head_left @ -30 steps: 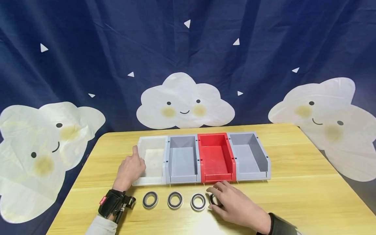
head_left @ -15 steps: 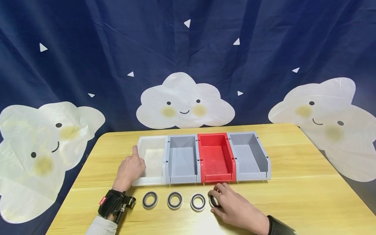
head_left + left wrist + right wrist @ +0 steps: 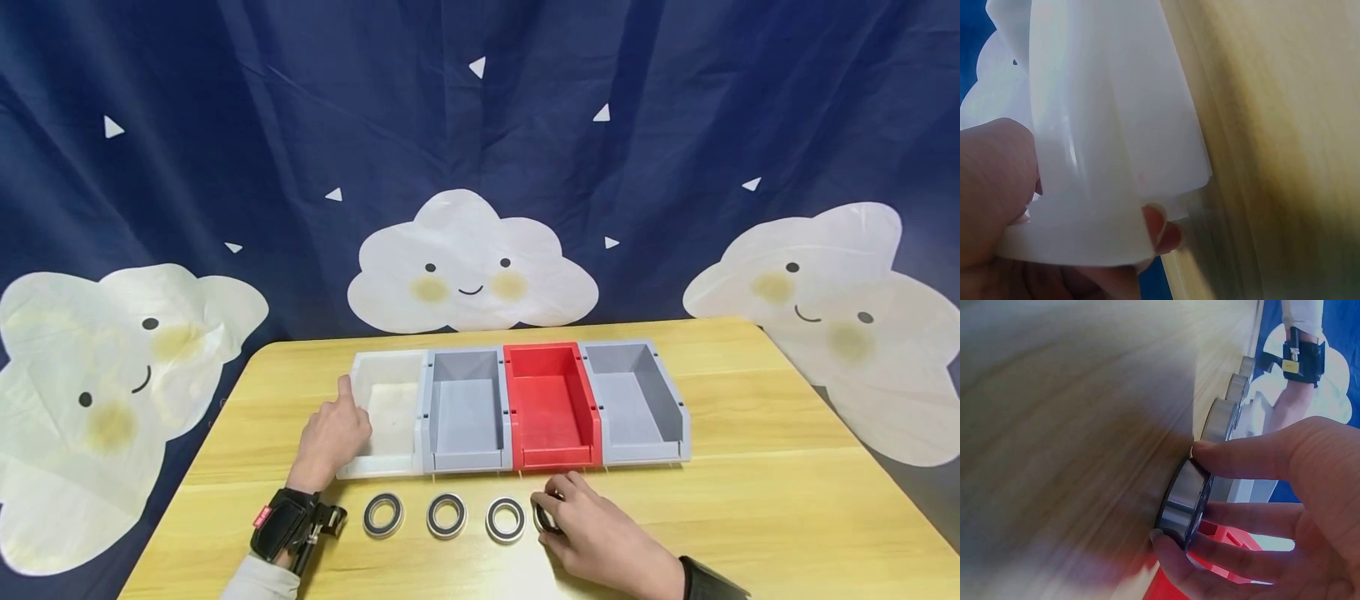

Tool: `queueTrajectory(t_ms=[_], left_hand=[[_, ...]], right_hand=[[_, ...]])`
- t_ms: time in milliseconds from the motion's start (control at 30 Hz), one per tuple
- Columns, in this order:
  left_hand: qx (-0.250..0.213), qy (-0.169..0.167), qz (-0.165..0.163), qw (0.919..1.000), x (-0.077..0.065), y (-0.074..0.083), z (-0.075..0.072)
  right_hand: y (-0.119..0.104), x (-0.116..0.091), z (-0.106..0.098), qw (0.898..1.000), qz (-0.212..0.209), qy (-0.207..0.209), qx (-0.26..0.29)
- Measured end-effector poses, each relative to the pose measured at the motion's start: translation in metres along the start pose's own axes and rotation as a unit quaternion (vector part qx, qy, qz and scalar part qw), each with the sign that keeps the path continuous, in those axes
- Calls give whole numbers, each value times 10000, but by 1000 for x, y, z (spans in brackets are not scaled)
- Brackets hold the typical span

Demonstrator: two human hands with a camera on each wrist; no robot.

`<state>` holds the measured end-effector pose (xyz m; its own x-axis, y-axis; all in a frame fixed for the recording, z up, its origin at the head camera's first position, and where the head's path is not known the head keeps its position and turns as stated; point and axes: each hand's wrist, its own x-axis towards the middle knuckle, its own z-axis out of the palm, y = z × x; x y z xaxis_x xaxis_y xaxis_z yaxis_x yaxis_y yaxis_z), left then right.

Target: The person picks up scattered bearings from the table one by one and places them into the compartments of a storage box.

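Note:
In the head view, my left hand (image 3: 333, 433) is at the near-left side of a white plastic bin (image 3: 396, 421). The left wrist view shows its thumb and fingers pinching the bin's side wall (image 3: 1085, 156) from both sides. My right hand (image 3: 600, 537) is on the table in front of the red bin (image 3: 551, 408). Between its thumb and fingers it holds a ball bearing (image 3: 1186, 495), tilted against the tabletop in the right wrist view. Three more bearings lie flat to its left: a near one (image 3: 492, 521), a middle one (image 3: 432, 517) and a far-left one (image 3: 369, 517).
A grey bin (image 3: 467, 417) stands between the white and red bins, and another grey bin (image 3: 633, 408) stands right of the red one. All form a joined row on the wooden table (image 3: 765, 467). A dark blue curtain (image 3: 645, 167) with clouds hangs behind.
The fingers of my right hand have drawn in around the rightmost bearing, with a very slight shift. My left hand stays at the white bin.

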<state>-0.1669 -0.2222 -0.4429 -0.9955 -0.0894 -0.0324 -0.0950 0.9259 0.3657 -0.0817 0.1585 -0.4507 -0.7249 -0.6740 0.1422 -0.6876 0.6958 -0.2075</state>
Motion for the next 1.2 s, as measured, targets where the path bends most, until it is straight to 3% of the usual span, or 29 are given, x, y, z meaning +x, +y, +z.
queueTrajectory(t_ms=[333,533,767,967,1200], left_hand=[[-53,-5,27,10000,0,0,0],[-59,-6,22,10000,0,0,0],[-46,-14,5,10000,-1,0,0],[-31,69,78,9999,0,-2,0],[-17,50,82,10000,0,-3,1]], right_hand=[[-1,-2,-3,9997,98,-101,174],[-3,-2,-13,9998,49,111,183],[-2,1,-36,9984,-50,479,287],[6,6,-60,9957,-87,920,-20],[18,11,-93,9928,228,1122,-345]])
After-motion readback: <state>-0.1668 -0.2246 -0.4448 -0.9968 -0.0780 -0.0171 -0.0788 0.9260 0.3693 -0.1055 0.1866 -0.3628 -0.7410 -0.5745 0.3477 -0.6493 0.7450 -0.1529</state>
